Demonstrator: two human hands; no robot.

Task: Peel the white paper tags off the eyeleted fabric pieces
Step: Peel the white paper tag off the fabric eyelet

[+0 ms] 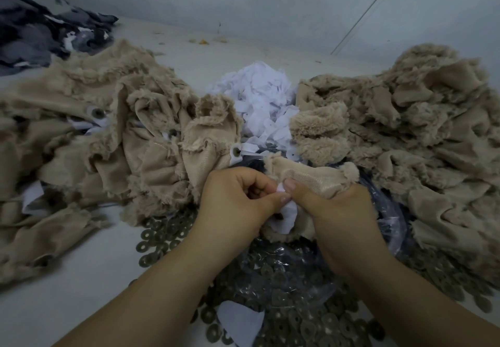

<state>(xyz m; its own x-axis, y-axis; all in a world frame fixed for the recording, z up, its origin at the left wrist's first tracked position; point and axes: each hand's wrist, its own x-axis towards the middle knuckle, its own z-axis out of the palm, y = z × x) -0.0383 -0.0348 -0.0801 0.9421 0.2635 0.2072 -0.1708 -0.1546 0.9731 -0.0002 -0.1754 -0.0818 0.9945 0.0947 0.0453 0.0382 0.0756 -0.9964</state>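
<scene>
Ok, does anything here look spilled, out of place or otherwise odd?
Yes: metal washers lie scattered loose over the table, spilling out around a clear plastic bag under the forearms. A stray white paper piece lies among them, apart from the paper pile. Both hands' work looks normal.

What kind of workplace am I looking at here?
Probably a garment or textile workshop bench. Heaps of tan fleecy fabric pieces lie to both sides, loose metal eyelet rings cover the near surface, and a pile of peeled white paper tags sits behind the hands.
</scene>
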